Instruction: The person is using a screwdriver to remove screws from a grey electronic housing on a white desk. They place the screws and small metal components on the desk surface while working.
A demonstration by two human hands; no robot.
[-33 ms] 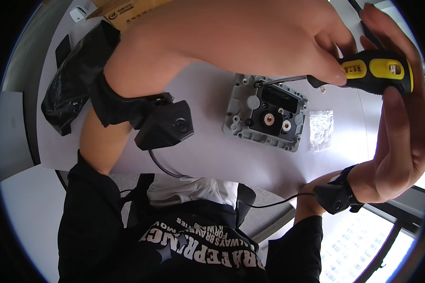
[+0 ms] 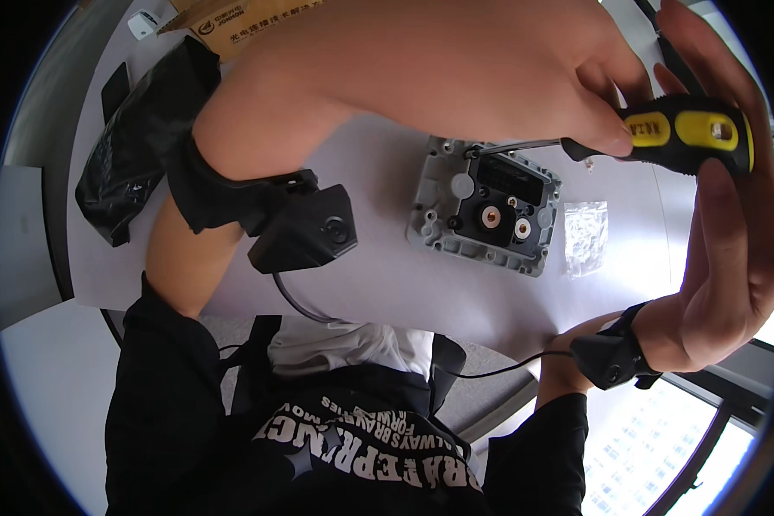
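A screwdriver point(image 2: 692, 136) with a black and yellow handle lies nearly level at the right. The front of its handle is pinched in my left hand point(image 2: 568, 82), which reaches across from the left. My right hand point(image 2: 727, 241) has thumb and fingers about the back end of the handle. The screwdriver's metal shaft runs left to a screw spot at the upper left corner of a black module point(image 2: 482, 225). This module sits inside a grey metal housing point(image 2: 439, 232) and carries round brass-centred terminals. My left forearm and hand cover the area beyond the housing.
A small clear plastic bag point(image 2: 586, 239) lies right of the housing, with tiny metal parts point(image 2: 588, 163) beyond it. At the far left are a black plastic bag point(image 2: 138, 146), a dark phone-like slab point(image 2: 115, 90), a white adapter point(image 2: 143, 25) and a cardboard box point(image 2: 232, 24). Cables trail from both wrist cameras.
My left wrist has shifted very slightly right, and the screwdriver handle has moved a hair with it. The housing stays put.
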